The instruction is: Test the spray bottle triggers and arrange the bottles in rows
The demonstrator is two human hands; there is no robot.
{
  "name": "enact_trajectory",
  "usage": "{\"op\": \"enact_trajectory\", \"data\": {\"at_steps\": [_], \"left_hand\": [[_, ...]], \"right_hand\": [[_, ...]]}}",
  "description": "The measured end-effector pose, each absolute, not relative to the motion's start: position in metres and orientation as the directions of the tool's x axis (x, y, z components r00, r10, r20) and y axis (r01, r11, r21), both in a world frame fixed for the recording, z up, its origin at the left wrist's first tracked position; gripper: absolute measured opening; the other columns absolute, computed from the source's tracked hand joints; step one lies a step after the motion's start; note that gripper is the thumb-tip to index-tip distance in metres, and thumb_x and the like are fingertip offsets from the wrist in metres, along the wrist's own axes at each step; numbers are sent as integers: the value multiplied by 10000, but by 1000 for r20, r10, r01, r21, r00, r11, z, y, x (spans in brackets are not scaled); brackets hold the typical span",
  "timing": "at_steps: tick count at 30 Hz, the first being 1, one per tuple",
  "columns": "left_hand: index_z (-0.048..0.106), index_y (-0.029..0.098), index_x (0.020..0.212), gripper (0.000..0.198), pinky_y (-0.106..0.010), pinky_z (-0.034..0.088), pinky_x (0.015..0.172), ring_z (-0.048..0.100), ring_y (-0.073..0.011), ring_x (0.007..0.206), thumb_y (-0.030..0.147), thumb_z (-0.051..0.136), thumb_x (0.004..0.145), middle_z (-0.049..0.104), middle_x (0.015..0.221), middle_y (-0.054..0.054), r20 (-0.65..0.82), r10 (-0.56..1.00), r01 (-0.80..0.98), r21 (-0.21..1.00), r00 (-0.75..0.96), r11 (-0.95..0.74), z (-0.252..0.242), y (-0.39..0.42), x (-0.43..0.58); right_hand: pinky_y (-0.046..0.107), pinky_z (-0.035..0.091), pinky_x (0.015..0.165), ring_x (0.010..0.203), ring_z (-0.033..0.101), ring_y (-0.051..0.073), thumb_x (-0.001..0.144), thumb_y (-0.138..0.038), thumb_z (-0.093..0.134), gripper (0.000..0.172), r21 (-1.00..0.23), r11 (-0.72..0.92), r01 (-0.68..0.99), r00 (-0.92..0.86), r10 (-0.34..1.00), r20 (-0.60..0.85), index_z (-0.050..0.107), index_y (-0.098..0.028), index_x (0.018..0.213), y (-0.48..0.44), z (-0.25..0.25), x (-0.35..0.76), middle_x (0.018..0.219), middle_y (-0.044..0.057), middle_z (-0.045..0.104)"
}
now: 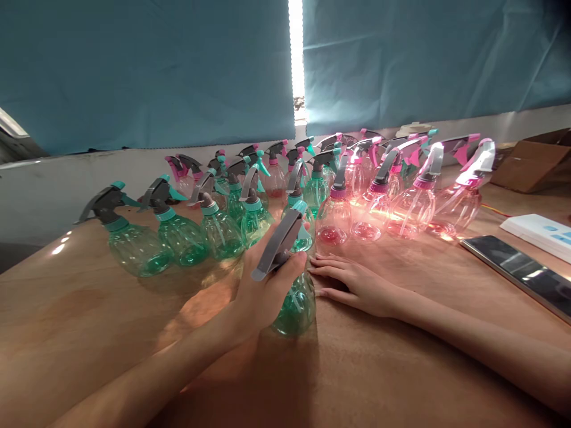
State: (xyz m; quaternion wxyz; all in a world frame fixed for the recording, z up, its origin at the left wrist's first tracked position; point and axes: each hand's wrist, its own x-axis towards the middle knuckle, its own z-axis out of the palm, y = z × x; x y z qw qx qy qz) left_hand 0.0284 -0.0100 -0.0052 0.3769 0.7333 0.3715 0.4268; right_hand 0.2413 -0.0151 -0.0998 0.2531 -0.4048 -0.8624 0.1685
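Observation:
My left hand [263,285] is closed around the neck of a green spray bottle [297,306], just below its grey trigger head. The bottle is close to the front of the group, over the wooden table. My right hand [352,282] rests flat on the tabletop to the right, fingers stretched toward the bottle and holding nothing. Whether its fingertips touch the bottle is hard to tell. Beyond the hands stand green spray bottles [140,246] on the left and pink spray bottles [334,220] on the right, several of each, all with grey trigger heads.
A phone [520,270] lies on the wooden table [366,374] at the right, beside a white power strip [539,235]. Farther back is a cardboard box [530,163]. Blue curtains [147,71] hang behind, with bright light through the gap between them.

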Motion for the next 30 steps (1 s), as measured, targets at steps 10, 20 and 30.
{"op": "enact_trajectory", "data": {"at_steps": [10, 20, 30], "left_hand": [[499, 246, 871, 81, -278, 371, 566, 483, -137, 585, 201, 525, 809, 453, 649, 53, 358, 854, 233, 856, 378, -462, 2, -10, 30], [452, 237, 738, 61, -288, 314, 518, 439, -138, 541, 197, 496, 724, 471, 604, 43, 327, 854, 285, 843, 404, -457, 15, -11, 29], [411, 237, 631, 150, -283, 308, 449, 365, -130, 473, 196, 534, 707, 412, 536, 42, 307, 880, 289, 860, 363, -420, 25, -19, 31]], "right_hand": [[498, 363, 1136, 1376, 429, 290, 958, -453, 535, 485, -501, 610, 614, -533, 789, 306, 547, -209, 1378, -17, -99, 240, 1469, 114, 500], [501, 361, 1137, 1379, 425, 290, 960, -454, 531, 481, -501, 612, 612, -525, 788, 321, 547, -221, 1380, -17, -100, 240, 1471, 110, 496], [509, 363, 1136, 1379, 425, 290, 957, -461, 531, 481, -507, 612, 607, -523, 788, 324, 553, -225, 1376, -17, -100, 240, 1472, 107, 494]]}}
